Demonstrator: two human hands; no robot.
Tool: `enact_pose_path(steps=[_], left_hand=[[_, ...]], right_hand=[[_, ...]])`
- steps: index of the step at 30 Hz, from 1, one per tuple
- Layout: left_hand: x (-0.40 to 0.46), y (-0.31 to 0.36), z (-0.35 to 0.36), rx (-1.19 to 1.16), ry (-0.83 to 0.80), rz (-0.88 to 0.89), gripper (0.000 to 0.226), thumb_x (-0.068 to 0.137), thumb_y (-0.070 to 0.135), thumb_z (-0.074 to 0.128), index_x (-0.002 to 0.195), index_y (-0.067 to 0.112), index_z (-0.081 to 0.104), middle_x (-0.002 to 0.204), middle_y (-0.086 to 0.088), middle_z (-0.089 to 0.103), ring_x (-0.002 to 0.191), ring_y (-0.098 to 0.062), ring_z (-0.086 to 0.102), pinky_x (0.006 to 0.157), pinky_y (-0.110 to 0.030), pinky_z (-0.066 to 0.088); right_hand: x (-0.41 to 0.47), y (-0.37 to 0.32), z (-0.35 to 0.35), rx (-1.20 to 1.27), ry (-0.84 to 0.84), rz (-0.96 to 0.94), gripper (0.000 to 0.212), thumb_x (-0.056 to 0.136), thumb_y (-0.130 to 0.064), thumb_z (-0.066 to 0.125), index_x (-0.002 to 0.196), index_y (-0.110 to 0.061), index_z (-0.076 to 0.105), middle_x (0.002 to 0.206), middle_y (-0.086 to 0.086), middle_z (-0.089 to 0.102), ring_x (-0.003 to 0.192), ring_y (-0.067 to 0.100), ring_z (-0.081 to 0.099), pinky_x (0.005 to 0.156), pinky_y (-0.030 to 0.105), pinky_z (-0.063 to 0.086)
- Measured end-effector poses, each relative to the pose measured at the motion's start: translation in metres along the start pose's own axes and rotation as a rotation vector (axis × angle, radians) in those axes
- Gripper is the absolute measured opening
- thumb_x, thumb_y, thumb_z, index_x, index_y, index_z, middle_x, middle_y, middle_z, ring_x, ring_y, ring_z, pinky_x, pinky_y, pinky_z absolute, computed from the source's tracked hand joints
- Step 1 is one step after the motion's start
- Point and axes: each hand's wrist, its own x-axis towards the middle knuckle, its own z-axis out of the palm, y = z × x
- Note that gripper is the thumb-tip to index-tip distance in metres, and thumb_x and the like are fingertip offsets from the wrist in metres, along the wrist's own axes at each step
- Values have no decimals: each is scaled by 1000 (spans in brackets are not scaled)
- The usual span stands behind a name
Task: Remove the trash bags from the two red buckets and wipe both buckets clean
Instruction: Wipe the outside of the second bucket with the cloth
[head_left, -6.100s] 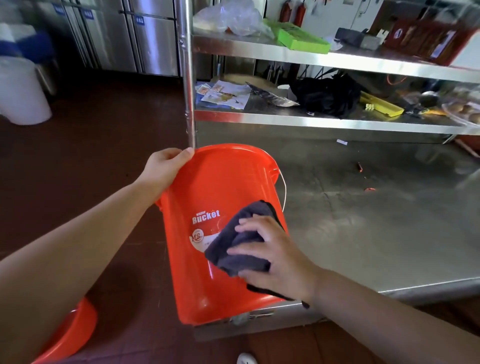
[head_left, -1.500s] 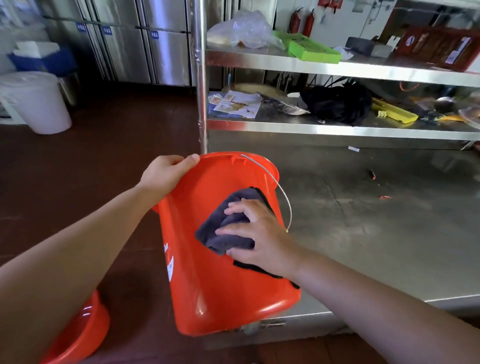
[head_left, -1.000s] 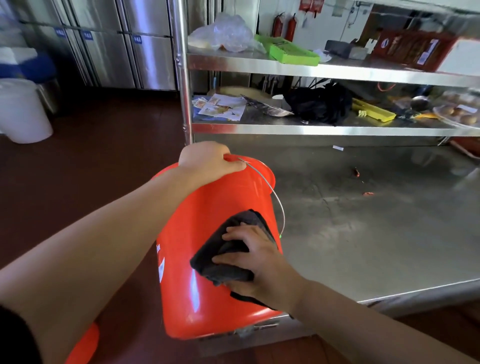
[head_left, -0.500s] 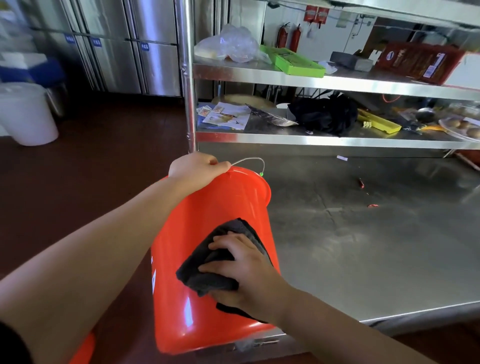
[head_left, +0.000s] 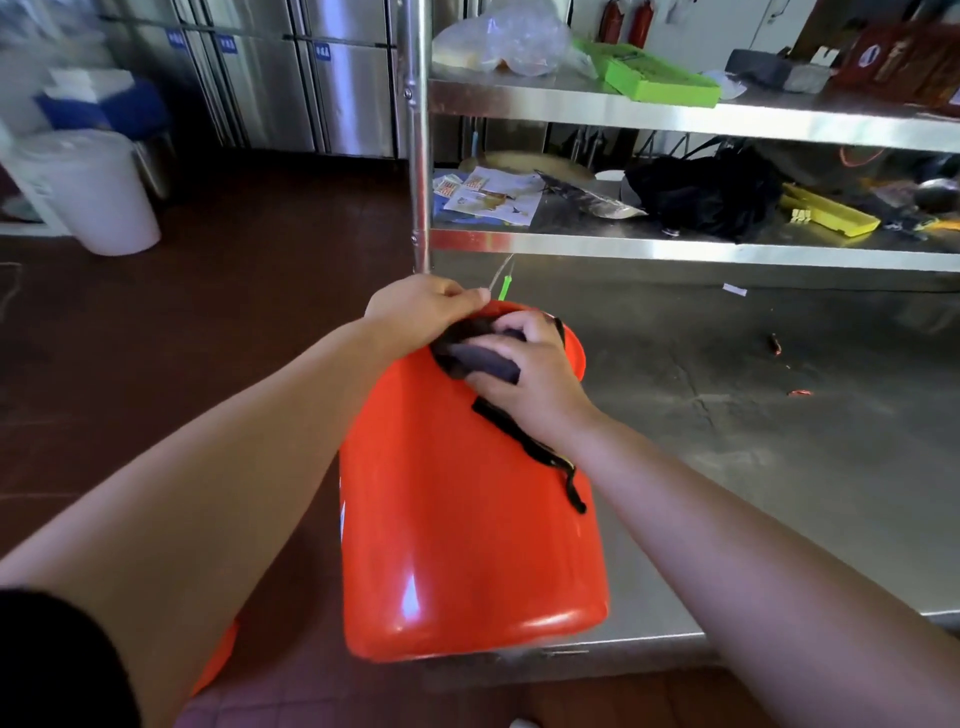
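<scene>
Head view. Red bucket (head_left: 467, 519) lies tipped on its side at the near-left corner of the steel tabletop (head_left: 753, 426), base toward the wearer, mouth pointing away toward the shelf post (head_left: 418, 156). Tilted this way, probably, so the outer wall faces up for wiping.

Left hand (head_left: 421, 306) sits at the bucket's far rim, fingers curled over the edge; likely a brace, so the bucket neither rolls nor slides under pressure. The wire bail with its green grip (head_left: 505, 287) sticks up just beyond that hand.

Right hand (head_left: 524, 364) presses a dark cloth (head_left: 478, 353) onto the upper wall just below the rim, fingers bent over the cloth and clamping it. A loose cloth tail trails down the wall toward the base.

No trash bag seen on this bucket. A second red bucket (head_left: 215, 660) peeks out on the floor, left of and below the first, mostly hidden by the left arm.
</scene>
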Motion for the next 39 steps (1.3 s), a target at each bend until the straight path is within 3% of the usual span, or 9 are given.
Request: enact_pose_path(steps=[2,7,13,19,24,28,31,34,39], left_hand=[[-2,-2,-1,-3,3,-19,47,83,67,47,95,28,70,92,8,65,86,-13,57,74,-27,40],[-6,-9,-4,-34,30,-102,47,78,73,47,87,31,68,75,11,64,71,-8,57,62,-24,38],[-15,-12,-4,-46,75,-94,47,79,73,42,85,33,67,75,12,62,70,-3,56,62,-27,41],[-23,-23,-10,-197,121,-178,43,74,76,45,70,37,66,74,12,65,72,-4,58,60,-24,41],[-23,-30,-6,-356,137,-219,50,69,74,55,72,26,71,70,6,68,70,-14,62,70,-30,47],[-24,-29,1,-331,171,-203,47,73,72,56,63,28,69,58,6,62,61,-10,57,57,-29,41],[-29,-36,0,-430,163,-199,45,70,72,59,57,29,67,51,7,57,56,-13,54,61,-33,44],[-36,-49,-1,-489,261,-186,45,69,65,62,71,20,65,67,4,62,66,-18,58,70,-39,50],[-47,-65,-3,-311,535,-150,45,78,38,71,109,11,52,107,-5,48,107,-24,47,91,-29,34]], right_hand=[[-18,-5,2,-12,-33,-25,36,79,-31,72,114,-26,69,119,-2,45,116,14,38,99,5,16],[-85,-31,-3,-52,-176,-219,39,75,-35,71,111,-20,70,122,11,54,116,27,49,103,37,34],[-152,-34,-5,-40,-255,-354,36,76,-32,73,110,-20,71,126,12,56,128,24,44,111,44,28],[-122,-34,2,-12,-240,-403,36,72,-30,75,107,-20,72,120,10,57,119,23,49,107,39,33],[-40,-28,5,18,-80,-186,31,73,-25,75,102,-16,74,114,6,55,111,18,48,102,21,30],[8,-12,-2,-13,-16,-58,30,77,-22,75,106,-22,73,113,-2,49,111,15,46,101,25,32],[6,-12,3,-11,-76,-81,31,78,-26,74,109,-23,71,115,-7,45,115,13,41,102,21,27],[-17,-19,6,-12,-141,-138,31,78,-29,74,109,-25,71,121,-4,47,118,13,40,104,24,26],[-76,-36,2,12,-218,-266,33,72,-25,78,104,-19,74,120,7,56,117,17,47,104,32,35]])
